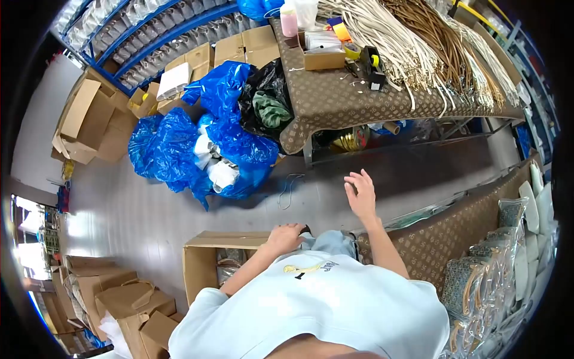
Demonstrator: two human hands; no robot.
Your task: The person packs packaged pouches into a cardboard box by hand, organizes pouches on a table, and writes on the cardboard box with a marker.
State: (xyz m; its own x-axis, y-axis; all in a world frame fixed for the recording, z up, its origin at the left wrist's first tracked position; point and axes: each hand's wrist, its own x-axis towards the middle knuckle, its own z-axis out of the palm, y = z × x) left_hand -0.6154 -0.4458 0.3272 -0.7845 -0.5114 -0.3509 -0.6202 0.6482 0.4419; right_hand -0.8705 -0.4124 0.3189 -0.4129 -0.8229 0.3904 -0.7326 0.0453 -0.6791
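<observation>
My right hand (362, 194) is raised over the floor in front of me, fingers apart, holding nothing. My left hand (286, 237) rests low by my legs at the right end of an open cardboard box (224, 239), its fingers lying flat and nothing visible in them. A small black thing shows at its fingertips; I cannot make out what it is. Inside the box, partly hidden by my left arm, are clear plastic-wrapped items (230, 258).
Ahead stands a patterned table (335, 105) with bundles of white and brown straps (382, 42). Blue plastic bags (167, 146) lie on the floor ahead left. To my right, wrapped bags (469, 281) line a second patterned surface (418, 239). Cardboard boxes (131, 305) stand at left.
</observation>
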